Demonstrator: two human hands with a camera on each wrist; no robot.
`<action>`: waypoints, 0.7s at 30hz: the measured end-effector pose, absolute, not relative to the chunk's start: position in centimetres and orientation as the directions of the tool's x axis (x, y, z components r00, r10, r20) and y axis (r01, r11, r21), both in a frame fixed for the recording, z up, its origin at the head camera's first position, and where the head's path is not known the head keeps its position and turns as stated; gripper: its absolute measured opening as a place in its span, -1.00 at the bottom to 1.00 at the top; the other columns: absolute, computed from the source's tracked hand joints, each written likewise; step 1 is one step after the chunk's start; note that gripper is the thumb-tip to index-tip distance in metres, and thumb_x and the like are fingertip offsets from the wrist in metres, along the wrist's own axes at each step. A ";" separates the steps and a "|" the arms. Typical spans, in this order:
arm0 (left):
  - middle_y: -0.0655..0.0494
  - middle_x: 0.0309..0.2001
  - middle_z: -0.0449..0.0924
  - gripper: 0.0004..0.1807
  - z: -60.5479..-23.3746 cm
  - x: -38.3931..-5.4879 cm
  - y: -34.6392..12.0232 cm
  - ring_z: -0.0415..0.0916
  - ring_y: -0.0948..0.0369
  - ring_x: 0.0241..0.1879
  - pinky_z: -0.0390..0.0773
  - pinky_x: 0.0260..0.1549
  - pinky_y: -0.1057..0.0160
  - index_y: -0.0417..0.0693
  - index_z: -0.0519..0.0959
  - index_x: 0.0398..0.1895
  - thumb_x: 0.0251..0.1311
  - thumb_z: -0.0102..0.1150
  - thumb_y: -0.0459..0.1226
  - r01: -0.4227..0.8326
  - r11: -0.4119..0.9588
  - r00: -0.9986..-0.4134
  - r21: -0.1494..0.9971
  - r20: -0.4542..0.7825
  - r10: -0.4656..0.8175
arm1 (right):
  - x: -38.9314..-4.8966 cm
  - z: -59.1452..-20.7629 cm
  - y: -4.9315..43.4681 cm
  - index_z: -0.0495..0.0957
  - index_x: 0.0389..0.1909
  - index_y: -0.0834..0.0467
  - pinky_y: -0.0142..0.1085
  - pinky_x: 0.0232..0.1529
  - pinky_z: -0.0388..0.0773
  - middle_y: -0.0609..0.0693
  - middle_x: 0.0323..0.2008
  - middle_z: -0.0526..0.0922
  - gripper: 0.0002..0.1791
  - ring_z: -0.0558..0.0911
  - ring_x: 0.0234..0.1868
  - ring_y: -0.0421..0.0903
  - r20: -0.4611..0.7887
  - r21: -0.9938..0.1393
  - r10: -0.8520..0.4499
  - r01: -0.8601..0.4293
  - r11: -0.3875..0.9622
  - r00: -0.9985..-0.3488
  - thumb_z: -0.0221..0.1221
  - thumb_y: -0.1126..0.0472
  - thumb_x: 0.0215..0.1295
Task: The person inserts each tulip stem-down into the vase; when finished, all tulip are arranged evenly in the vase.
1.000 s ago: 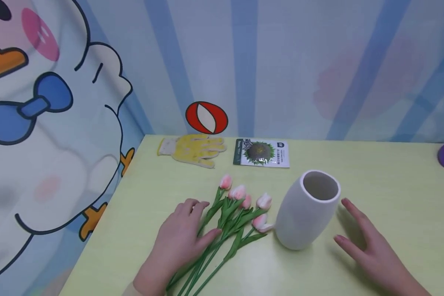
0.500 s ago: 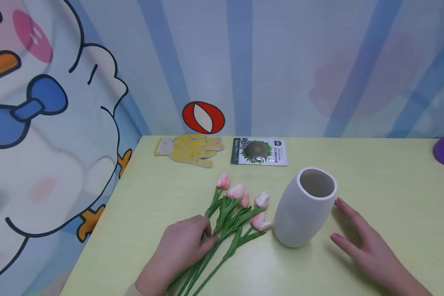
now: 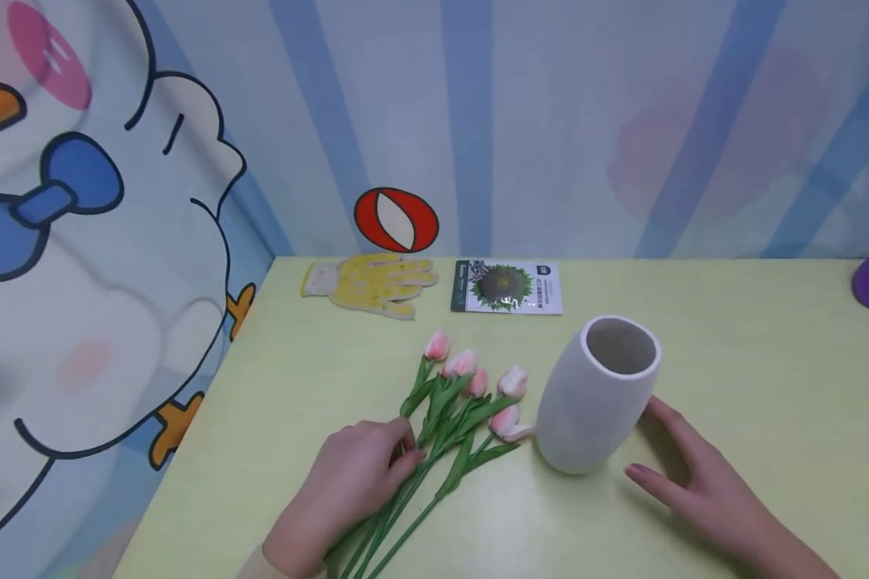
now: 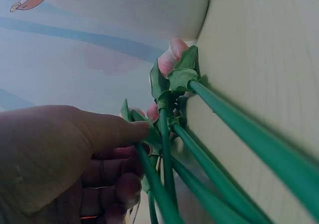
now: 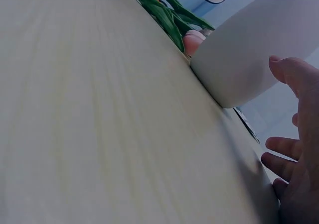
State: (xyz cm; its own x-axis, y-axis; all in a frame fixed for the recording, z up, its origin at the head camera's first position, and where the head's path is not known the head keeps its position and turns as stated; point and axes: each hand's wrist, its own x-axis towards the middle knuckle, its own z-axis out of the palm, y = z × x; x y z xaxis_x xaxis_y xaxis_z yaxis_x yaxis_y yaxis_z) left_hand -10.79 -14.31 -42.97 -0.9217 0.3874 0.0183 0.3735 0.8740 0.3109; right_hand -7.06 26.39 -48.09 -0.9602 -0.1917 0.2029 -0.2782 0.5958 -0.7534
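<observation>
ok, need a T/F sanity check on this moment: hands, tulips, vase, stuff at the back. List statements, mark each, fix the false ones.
1. The left hand is pinching one of the tulips by its stem. True.
2. The white vase stands upright on the table. True.
3. The tulips are inside the vase. False: they lie on the table beside it.
4. In the head view, the yellow glove is left of the printed packet. True.
5. The right hand is holding the glove. False: it holds nothing and is beside the vase.
</observation>
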 end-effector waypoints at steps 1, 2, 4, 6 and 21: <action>0.47 -0.65 0.37 -0.78 -42.9 -10.9 -14.3 0.29 0.43 -0.63 0.34 -0.62 0.36 0.21 0.54 -0.45 0.31 0.35 -0.06 0.373 0.869 -0.921 0.324 0.015 0.390 | -7.1 -48.1 26.4 0.07 0.62 -0.25 -0.80 0.33 -0.03 -0.14 0.56 0.26 0.02 0.07 0.50 -0.60 0.203 -0.759 -0.194 -0.279 0.588 -0.960 0.44 0.21 0.26; 0.47 -0.64 0.37 -0.79 -42.9 -10.9 -14.3 0.30 0.43 -0.62 0.35 -0.60 0.35 0.20 0.55 -0.44 0.32 0.35 -0.07 0.376 0.860 -0.918 0.345 0.014 0.396 | -7.1 -48.1 26.3 0.07 0.62 -0.24 -0.80 0.33 -0.01 -0.17 0.56 0.26 0.03 0.09 0.50 -0.59 0.204 -0.771 -0.194 -0.279 0.572 -0.960 0.44 0.22 0.25; 0.48 -0.63 0.39 -0.82 -42.8 -11.1 -14.2 0.31 0.44 -0.60 0.37 -0.57 0.36 0.22 0.56 -0.41 0.33 0.35 -0.08 0.373 0.841 -0.914 0.392 0.001 0.405 | -7.1 -48.2 26.1 0.07 0.63 -0.21 -0.78 0.33 0.03 -0.25 0.54 0.26 0.07 0.14 0.49 -0.57 0.207 -0.798 -0.194 -0.281 0.534 -0.959 0.47 0.25 0.21; 0.50 -0.59 0.45 -0.85 -42.7 -11.2 -14.2 0.36 0.46 -0.58 0.42 -0.52 0.37 0.24 0.58 -0.38 0.35 0.33 -0.09 0.356 0.815 -0.911 0.457 -0.026 0.412 | -7.2 -48.4 25.8 0.05 0.63 -0.17 -0.77 0.34 0.06 -0.31 0.53 0.24 0.13 0.16 0.49 -0.55 0.214 -0.824 -0.204 -0.289 0.488 -0.955 0.50 0.30 0.15; 0.18 -0.25 0.63 -0.78 -35.3 -12.4 -12.8 0.64 0.33 -0.35 0.69 -0.40 0.30 -0.01 0.57 0.00 0.35 0.31 -0.36 0.328 0.556 -0.904 0.764 0.084 0.419 | -10.3 -48.8 22.5 0.17 0.51 0.17 -0.54 0.37 0.32 -0.07 0.36 0.46 0.11 0.48 0.35 -0.31 0.288 -0.921 -0.343 -0.356 0.156 -0.894 0.56 0.49 -0.08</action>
State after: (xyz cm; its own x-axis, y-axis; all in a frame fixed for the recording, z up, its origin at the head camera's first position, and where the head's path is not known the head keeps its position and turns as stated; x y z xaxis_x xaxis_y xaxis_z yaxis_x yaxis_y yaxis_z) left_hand -12.39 -12.84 -35.33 -0.9042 0.4189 0.0837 0.3283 0.5560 0.7636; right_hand -10.29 22.53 -48.84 -0.8942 -0.3431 0.2875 -0.3560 0.1557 -0.9214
